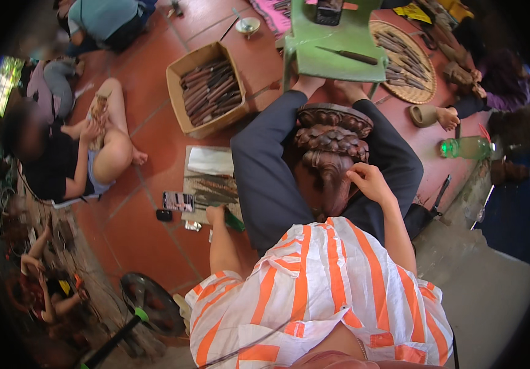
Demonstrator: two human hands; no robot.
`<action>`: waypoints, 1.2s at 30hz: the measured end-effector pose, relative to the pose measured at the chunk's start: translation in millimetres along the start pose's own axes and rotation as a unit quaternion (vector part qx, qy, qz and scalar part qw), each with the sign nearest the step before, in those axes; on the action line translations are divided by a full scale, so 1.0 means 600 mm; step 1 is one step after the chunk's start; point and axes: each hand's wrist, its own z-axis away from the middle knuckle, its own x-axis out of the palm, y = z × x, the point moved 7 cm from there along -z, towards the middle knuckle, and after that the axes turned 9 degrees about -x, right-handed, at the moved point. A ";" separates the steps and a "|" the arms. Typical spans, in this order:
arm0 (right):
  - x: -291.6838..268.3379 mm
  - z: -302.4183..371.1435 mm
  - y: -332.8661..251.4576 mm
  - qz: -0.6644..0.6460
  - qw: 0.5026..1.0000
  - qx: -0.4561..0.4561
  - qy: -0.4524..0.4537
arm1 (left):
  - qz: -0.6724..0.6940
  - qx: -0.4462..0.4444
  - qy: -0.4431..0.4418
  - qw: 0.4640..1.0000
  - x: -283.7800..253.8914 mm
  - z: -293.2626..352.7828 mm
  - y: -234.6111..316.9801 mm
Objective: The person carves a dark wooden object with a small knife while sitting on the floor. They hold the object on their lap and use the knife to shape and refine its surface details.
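Note:
A dark brown carved wooden piece [332, 154] with ruffled, petal-like tiers and a smooth tapering end stands between my knees. My right hand [369, 182] is on the side of its tapering end, fingers bent and closed against the wood. Down on the floor to my left, my left hand [216, 214] reaches to a mat [190, 179] where several slim, file-like tools [216, 186] lie; its fingertips are too small and partly hidden to read. Beside that hand is a dark green object [234, 222]. A folded white sheet [210, 160] lies above the tools.
A cardboard box [176, 106] holds many wooden-handled tools. Ahead, a green plastic stool [339, 58] carries a dark-handled blade [354, 56]. A woven tray [428, 92] of tools, a green bottle [466, 148], a phone [178, 201] and a black fan [148, 301] surround me. People sit nearby.

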 end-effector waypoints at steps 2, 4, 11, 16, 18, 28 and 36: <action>-0.011 0.004 0.000 0.017 1.000 -0.006 0.014 | 0.018 -0.001 -0.036 0.999 0.015 -0.014 0.005; -0.028 0.012 0.003 0.015 0.999 0.004 0.031 | 0.062 -0.022 -0.069 0.996 0.028 -0.023 0.002; -0.056 0.050 0.042 0.020 0.996 0.044 0.068 | -0.098 0.063 -0.013 0.993 0.033 0.012 0.045; -0.057 0.056 0.045 0.023 0.997 0.057 0.049 | -0.117 0.085 -0.026 0.989 0.027 -0.003 0.032; -0.059 0.053 0.041 0.024 0.997 0.051 0.051 | -0.091 0.074 -0.010 0.993 0.024 -0.013 0.024; -0.057 0.052 0.057 0.013 0.997 0.039 0.068 | 0.188 -0.071 -0.089 0.976 0.046 0.028 0.015; -0.039 0.040 0.053 0.006 0.998 0.025 0.051 | 0.370 -0.161 -0.047 0.914 0.058 0.047 -0.020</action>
